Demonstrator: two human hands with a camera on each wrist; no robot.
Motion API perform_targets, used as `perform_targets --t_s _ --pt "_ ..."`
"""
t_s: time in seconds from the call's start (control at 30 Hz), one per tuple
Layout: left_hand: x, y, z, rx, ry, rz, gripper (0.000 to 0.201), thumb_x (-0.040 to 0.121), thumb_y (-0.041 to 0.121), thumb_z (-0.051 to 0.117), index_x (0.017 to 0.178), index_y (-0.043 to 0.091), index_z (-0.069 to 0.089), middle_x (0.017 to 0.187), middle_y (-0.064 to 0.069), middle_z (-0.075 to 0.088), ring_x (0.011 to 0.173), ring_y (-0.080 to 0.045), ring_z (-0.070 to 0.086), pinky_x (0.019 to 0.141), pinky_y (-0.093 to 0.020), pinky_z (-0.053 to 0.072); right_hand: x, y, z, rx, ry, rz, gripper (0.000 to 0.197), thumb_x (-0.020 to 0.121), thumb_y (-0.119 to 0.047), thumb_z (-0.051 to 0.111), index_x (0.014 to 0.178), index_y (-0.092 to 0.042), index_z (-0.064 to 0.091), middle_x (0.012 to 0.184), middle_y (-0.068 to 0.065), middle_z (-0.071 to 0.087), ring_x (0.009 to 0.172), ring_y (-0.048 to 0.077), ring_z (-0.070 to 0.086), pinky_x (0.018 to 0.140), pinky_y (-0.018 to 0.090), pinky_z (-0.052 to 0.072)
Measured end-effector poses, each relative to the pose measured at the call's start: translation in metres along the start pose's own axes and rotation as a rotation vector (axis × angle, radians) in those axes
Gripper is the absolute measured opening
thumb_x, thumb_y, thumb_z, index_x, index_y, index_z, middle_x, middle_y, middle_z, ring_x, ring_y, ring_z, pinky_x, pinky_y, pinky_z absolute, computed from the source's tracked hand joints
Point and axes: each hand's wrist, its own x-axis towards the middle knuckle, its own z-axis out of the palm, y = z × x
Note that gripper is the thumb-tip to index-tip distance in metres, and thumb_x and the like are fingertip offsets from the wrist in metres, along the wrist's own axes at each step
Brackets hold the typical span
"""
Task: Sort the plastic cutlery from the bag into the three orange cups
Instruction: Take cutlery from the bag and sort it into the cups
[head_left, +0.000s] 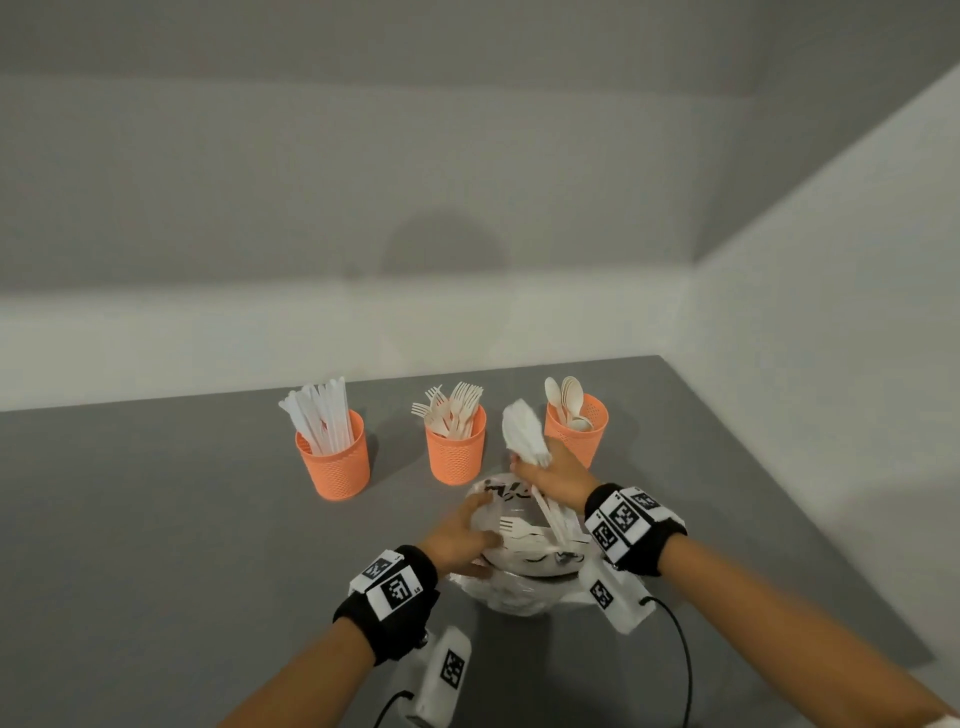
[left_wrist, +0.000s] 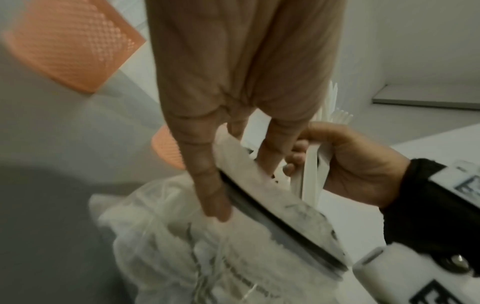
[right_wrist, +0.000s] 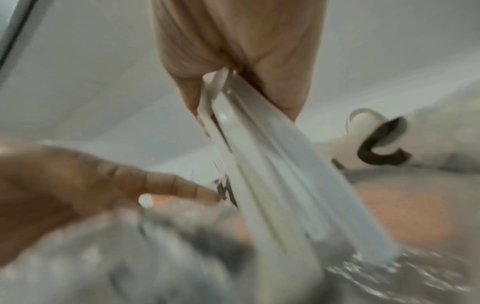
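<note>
While all three orange cups are already well stocked, white cutlery is clamped in the right hand; the bag, still holding a fork, is gripped by the left hand.

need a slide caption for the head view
Right hand lifts a bundle of white plastic cutlery from the clear plastic bag held by the left hand.
</note>
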Motion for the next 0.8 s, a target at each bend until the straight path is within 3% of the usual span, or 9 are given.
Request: perform_targets --t_s 0.1,0.13,0.2,0.27,0.4,0.53,0.6,0.67,0.8 --pt "0.0 0.007 -0.007 0.231 0.287 0.228 0.019 0.093 0.013 0.051 0.109 0.012 0.059 0.108 -0.006 0.057 0.099 -0.021 0.055 0.07 -0.017 0.046 0.005 -0.017 -0.01 0.283 0.12 0.03 0.017 0.09 -0.004 0.055 0.078 -0.017 0.056 0.065 0.003 0.054 0.057 0.013 0.052 0.059 0.022 0.046" --pt "-0.003 0.01 -0.01 0.166 0.381 0.301 0.013 0.094 0.012 0.049 0.096 0.011 0.062 0.095 -0.005 0.06 0.09 -0.02 0.057 0.065 -0.013 0.044 0.007 -0.023 -0.012 0.379 0.139 0.028 0.02 0.089 -0.002 0.054 0.077 -0.018 0.055 0.059 -0.001 0.053 0.052 0.011 0.05 0.056 0.021 0.045" --pt "-0.007 0.018 -0.018 -0.083 0.455 0.33 0.023 0.096 0.008 0.043 0.082 0.011 0.06 0.078 -0.004 0.058 0.069 -0.014 0.052 0.055 -0.013 0.041 0.01 -0.035 -0.011 0.523 0.172 0.019 0.02 0.088 -0.001 0.054 0.076 -0.017 0.056 0.051 -0.006 0.052 0.047 0.008 0.05 0.057 0.024 0.043" --pt "-0.013 0.025 -0.022 -0.38 0.361 0.235 0.029 0.099 0.014 0.036 0.083 0.009 0.059 0.074 -0.006 0.055 0.063 -0.013 0.049 0.054 -0.017 0.043 0.014 -0.045 -0.005 0.604 0.192 0.009 0.021 0.087 0.0 0.053 0.075 -0.017 0.056 0.048 -0.007 0.052 0.044 0.005 0.051 0.057 0.024 0.043" --pt "-0.025 0.028 -0.027 -0.713 0.14 0.014 0.049 0.1 0.038 0.027 0.102 -0.002 0.056 0.088 -0.015 0.06 0.076 -0.023 0.056 0.069 -0.03 0.048 0.018 -0.071 0.021 0.729 0.178 -0.029 0.021 0.088 0.0 0.053 0.074 -0.016 0.055 0.044 -0.008 0.053 0.042 0.004 0.052 0.053 0.021 0.044" --pt "-0.032 0.03 -0.031 -0.972 0.065 0.01 0.055 0.1 0.039 0.023 0.118 -0.005 0.052 0.094 -0.018 0.06 0.085 -0.026 0.058 0.072 -0.034 0.057 0.014 -0.086 0.055 0.735 0.256 -0.03 0.022 0.084 0.0 0.059 0.068 -0.015 0.055 0.05 0.0 0.053 0.044 0.008 0.052 0.051 0.019 0.047" --pt "-0.033 0.032 -0.035 -1.01 0.084 0.053 0.055 0.102 0.036 0.021 0.125 -0.004 0.049 0.094 -0.017 0.061 0.085 -0.025 0.058 0.08 -0.036 0.053 0.011 -0.087 0.073 0.724 0.274 -0.031 0.019 0.077 -0.002 0.065 0.068 -0.017 0.057 0.055 0.004 0.053 0.05 0.015 0.052 0.058 0.027 0.048" --pt "-0.036 0.033 -0.038 -0.967 0.081 0.081 0.058 0.101 0.04 0.017 0.118 -0.002 0.054 0.087 -0.014 0.067 0.079 -0.022 0.064 0.078 -0.033 0.051 0.007 -0.087 0.086 0.725 0.264 0.002 0.026 0.076 0.003 0.064 0.071 -0.019 0.051 0.057 0.005 0.051 0.052 0.018 0.05 0.064 0.035 0.046" --pt "-0.043 0.024 -0.047 -0.744 0.124 0.067 0.065 0.095 0.056 0.021 0.094 0.005 0.061 0.074 -0.008 0.065 0.073 -0.02 0.061 0.07 -0.031 0.049 0.009 -0.082 0.094 0.695 0.223 0.062 0.029 0.082 0.005 0.055 0.065 -0.015 0.042 0.051 0.005 0.044 0.045 0.016 0.043 0.055 0.031 0.04"
